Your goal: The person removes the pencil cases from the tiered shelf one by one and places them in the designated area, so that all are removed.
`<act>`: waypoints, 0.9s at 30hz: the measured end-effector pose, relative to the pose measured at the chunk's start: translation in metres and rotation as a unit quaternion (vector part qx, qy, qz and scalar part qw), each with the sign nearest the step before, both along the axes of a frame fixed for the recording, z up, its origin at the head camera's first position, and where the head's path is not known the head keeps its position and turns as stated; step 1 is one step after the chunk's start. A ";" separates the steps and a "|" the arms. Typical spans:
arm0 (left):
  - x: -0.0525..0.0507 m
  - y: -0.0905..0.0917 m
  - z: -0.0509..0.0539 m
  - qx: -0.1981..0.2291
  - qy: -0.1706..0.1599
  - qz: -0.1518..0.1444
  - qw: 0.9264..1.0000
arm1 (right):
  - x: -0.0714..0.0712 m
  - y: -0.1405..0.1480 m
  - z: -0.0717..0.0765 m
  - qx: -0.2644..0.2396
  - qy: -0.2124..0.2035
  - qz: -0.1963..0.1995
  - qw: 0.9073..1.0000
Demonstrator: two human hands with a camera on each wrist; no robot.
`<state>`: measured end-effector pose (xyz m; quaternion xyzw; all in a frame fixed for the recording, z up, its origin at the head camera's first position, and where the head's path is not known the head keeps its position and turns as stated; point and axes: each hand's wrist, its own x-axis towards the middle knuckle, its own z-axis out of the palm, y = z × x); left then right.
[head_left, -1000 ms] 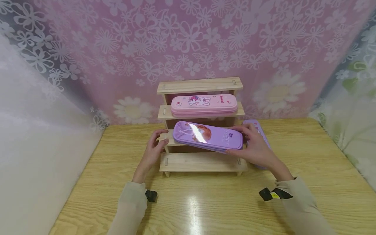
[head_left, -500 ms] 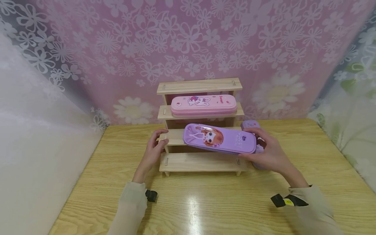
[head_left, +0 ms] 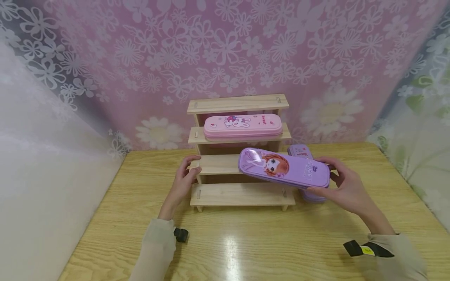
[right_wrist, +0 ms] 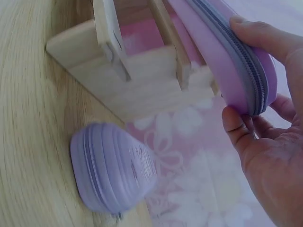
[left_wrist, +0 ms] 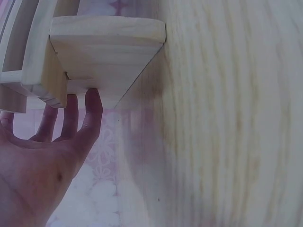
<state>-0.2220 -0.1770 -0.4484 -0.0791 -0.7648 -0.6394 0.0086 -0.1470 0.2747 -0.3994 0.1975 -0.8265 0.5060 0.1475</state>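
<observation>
My right hand grips the right end of a purple pencil case printed with a red-haired doll and "SWEET". The case is lifted and slightly tilted before the right side of a stepped wooden rack. Its grey zipper shows in the right wrist view, the thumb on one side and fingers on the other. My left hand holds the left end of the rack's third board from the top; its bent fingers reach the side panel in the left wrist view. A pink rabbit pencil case lies on the second board.
Another purple pencil case lies on the table to the right of the rack, partly hidden by the held one. The wooden table meets a floral curtain behind the rack.
My right hand has carried the purple doll pencil case rightward, off the front of the third board. My left hand stays on the rack's left end.
</observation>
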 end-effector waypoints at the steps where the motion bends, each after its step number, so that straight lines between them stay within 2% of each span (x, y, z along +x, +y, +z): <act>1: 0.000 0.000 0.000 0.000 0.000 0.000 1.000 | 0.001 0.004 0.000 -0.002 0.003 -0.003 1.000; 7: 0.000 0.000 -0.002 -0.001 0.000 0.003 1.000 | 0.007 0.028 0.000 -0.033 0.013 -0.022 0.999; 12: 0.000 0.000 -0.003 0.000 0.002 0.003 1.000 | 0.014 0.050 -0.001 -0.061 -0.012 -0.048 0.997; 16: 0.000 0.000 -0.003 0.000 0.002 0.002 1.000 | 0.020 0.068 0.000 -0.114 -0.042 -0.051 0.991; 18: 0.000 0.000 -0.003 -0.001 0.002 0.003 1.000 | 0.023 0.076 0.000 -0.147 -0.047 -0.047 0.987; 20: 0.000 0.000 -0.003 -0.002 0.002 0.002 1.000 | 0.025 0.082 -0.001 -0.172 -0.031 -0.048 0.983; 24: 0.001 0.000 -0.003 -0.001 0.002 0.002 1.000 | 0.029 0.092 -0.002 -0.187 -0.004 -0.079 0.979; 27: 0.001 0.000 -0.001 -0.002 0.001 0.003 1.000 | 0.032 0.099 -0.003 -0.161 0.004 -0.135 0.978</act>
